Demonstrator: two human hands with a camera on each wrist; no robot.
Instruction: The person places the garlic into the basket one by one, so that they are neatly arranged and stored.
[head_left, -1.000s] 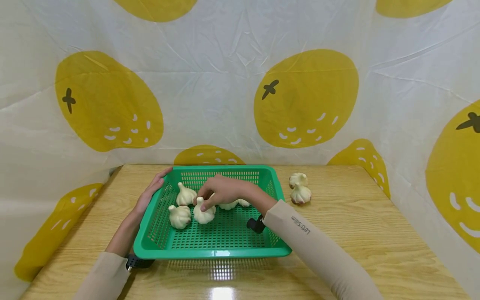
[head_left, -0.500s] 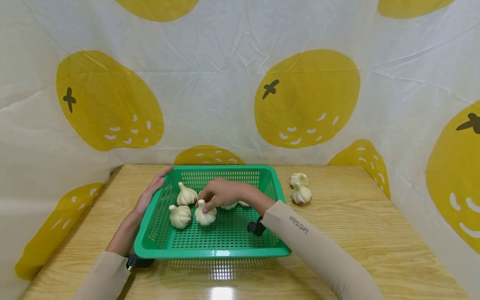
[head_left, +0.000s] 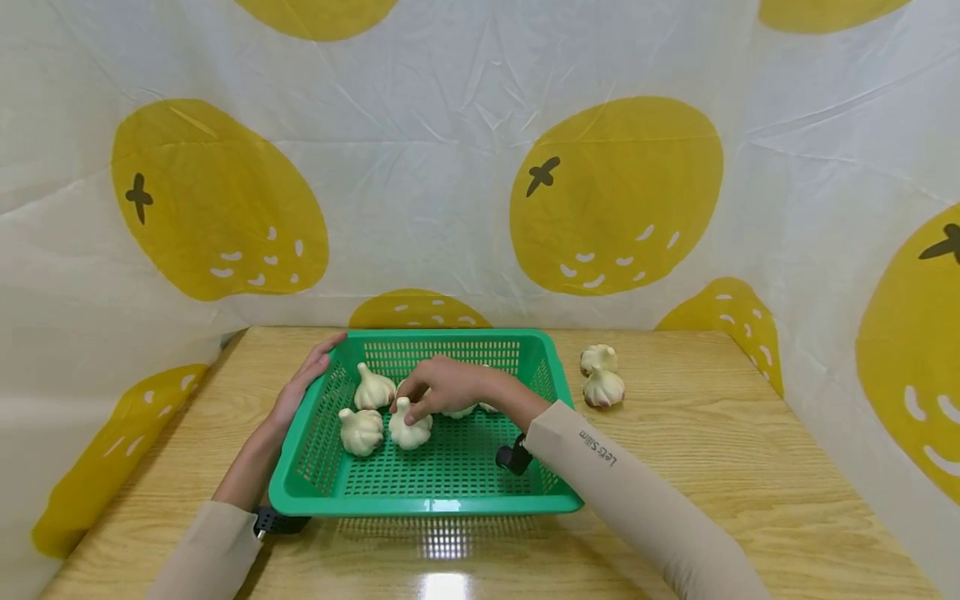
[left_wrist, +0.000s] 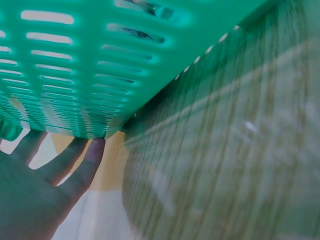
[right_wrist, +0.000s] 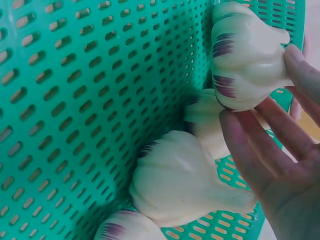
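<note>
In the head view my right hand [head_left: 450, 385] reaches into a green slotted basket [head_left: 442, 505] and pinches a white garlic bulb [head_left: 410, 432]. Seen from the right wrist, the thumb [right_wrist: 302, 67] lies by the stem of this bulb [right_wrist: 245, 57], with fingers along its underside. Two garlic bulbs sit left of it, a front one [head_left: 361, 433] and a back one [head_left: 373, 388]. Several more lie partly hidden behind my right hand, including a purple-streaked bulb [right_wrist: 175, 182]. My left hand [head_left: 298, 387] rests against the basket's left side, fingers extended along the outer wall.
Two more garlic bulbs, a near one [head_left: 603, 388] and a far one [head_left: 597, 358], lie on the wooden table [head_left: 712, 433] right of the basket. Behind the table hangs a white sheet [head_left: 420, 167] with large yellow fruit prints.
My right hand and the pinched bulb have shifted very slightly right and down since the first frame, then stayed almost still. The left hand and basket have kept their place.
</note>
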